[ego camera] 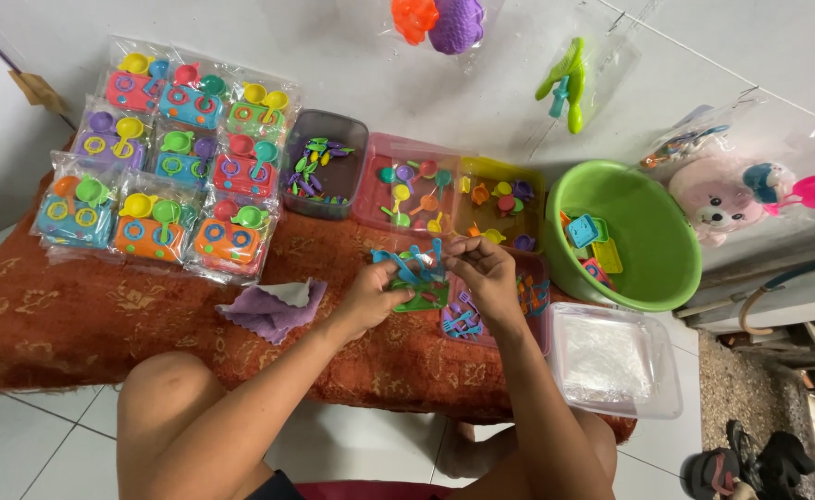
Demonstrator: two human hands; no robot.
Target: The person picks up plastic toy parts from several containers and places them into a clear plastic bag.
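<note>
Rug: a red-orange patterned rug point(74, 324) covers the low surface across the middle of the frame, from the left edge to the lower right.
Packed sets: nine clear bags with colourful toy stove sets point(171, 157) lie in three rows on the upper left of the rug.
Green basin: a round green basin point(653, 268) stands at the right of centre, with some small square toy pieces inside.
Clear box: a clear plastic box point(615, 366) with clear bags inside is at the lower right, just below the basin.
Trays: a grey tray point(329, 125), a pink tray point(370, 199) and a yellow tray point(518, 171) stand side by side above the hands, each with small colourful toy parts.
Purple cloth: a purple cloth point(273, 310) lies on the rug, left of the hands.
Left hand: the left hand point(370, 296) is in the centre of the frame; its fingers are closed in a pinch on the blue toy pieces point(412, 264).
Right hand: the right hand point(486, 278) is just beside the left one; thumb and fingertips pinch the same blue toy pieces from the right side.
Blue toy pieces: they are held between both hands, above a green toy stove point(421, 298) on the rug.
</note>
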